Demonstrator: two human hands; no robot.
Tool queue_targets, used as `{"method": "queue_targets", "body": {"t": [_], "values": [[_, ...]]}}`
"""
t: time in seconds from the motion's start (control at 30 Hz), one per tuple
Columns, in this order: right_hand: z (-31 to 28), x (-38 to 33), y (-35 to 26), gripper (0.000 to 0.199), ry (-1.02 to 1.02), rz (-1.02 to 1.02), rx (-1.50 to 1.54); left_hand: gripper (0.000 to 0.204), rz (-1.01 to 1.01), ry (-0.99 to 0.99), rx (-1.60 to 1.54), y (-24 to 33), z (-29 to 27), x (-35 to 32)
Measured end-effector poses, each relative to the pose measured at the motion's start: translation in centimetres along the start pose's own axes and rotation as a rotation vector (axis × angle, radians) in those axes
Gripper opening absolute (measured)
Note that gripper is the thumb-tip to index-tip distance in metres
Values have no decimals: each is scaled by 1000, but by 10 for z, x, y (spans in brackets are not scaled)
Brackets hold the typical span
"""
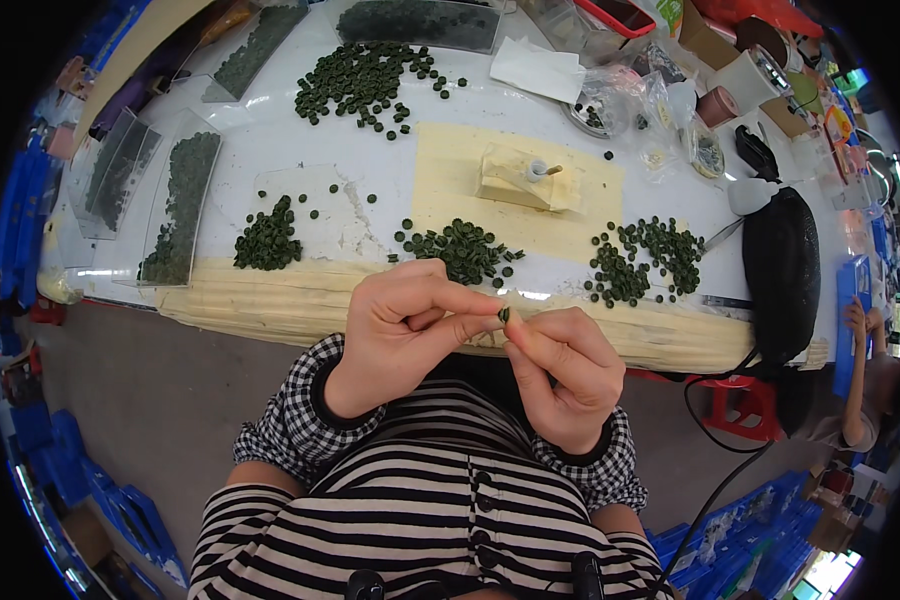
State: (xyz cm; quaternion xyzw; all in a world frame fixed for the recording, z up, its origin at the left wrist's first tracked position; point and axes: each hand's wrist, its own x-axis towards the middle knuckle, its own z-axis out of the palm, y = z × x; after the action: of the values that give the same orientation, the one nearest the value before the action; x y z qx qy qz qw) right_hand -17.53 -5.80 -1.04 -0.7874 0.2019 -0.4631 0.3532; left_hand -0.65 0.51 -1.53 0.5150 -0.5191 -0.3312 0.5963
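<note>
A small dark green round cap-like piece [504, 315] is pinched between my two hands above the table's front edge. My left hand [415, 330] closes thumb and forefinger on its left side. From the other side, my right hand [567, 375] grips it with closed fingertips, which hide much of it. Just beyond lies a pile of similar green pieces [460, 250]. Another pile [267, 237] sits to the left, and loose groups [645, 260] lie to the right. Behind the middle pile stands a tape-wrapped block [525, 180] with a short peg and a small pale cup on top.
Clear bins of green pieces [182, 205] stand at the left, with a long one [417, 22] at the back. A large heap [360, 85] lies before it. A black padded bag-like bundle [782, 275] rests at the right; a black cable [705, 420] hangs below.
</note>
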Motion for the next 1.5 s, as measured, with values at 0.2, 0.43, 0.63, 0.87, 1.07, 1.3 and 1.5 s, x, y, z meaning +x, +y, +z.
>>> {"method": "queue_targets", "body": {"t": [0.2, 0.43, 0.63, 0.87, 1.07, 1.3, 1.5], "values": [[1, -3, -1, 30, -7, 39, -25, 17, -11, 2, 36, 1, 0, 1], [-12, 1, 13, 27, 73, 33, -278, 15, 11, 72, 302, 8, -6, 11], [-42, -4, 25, 20, 107, 108, -645, 18, -7, 177, 512, 2, -17, 14], [-39, -3, 26, 17, 7, 83, -787, 19, -372, 339, -671, 19, -26, 15], [-36, -1, 25, 13, 15, 102, -744, 28, -584, 370, -1207, 26, -32, 7], [-34, -1, 24, 13, 77, 48, -609, 28, -685, 157, -1312, 21, -18, 4], [-29, 2, 21, 13, 164, 18, -496, 33, -745, 77, -1170, 27, 0, 7]]}}
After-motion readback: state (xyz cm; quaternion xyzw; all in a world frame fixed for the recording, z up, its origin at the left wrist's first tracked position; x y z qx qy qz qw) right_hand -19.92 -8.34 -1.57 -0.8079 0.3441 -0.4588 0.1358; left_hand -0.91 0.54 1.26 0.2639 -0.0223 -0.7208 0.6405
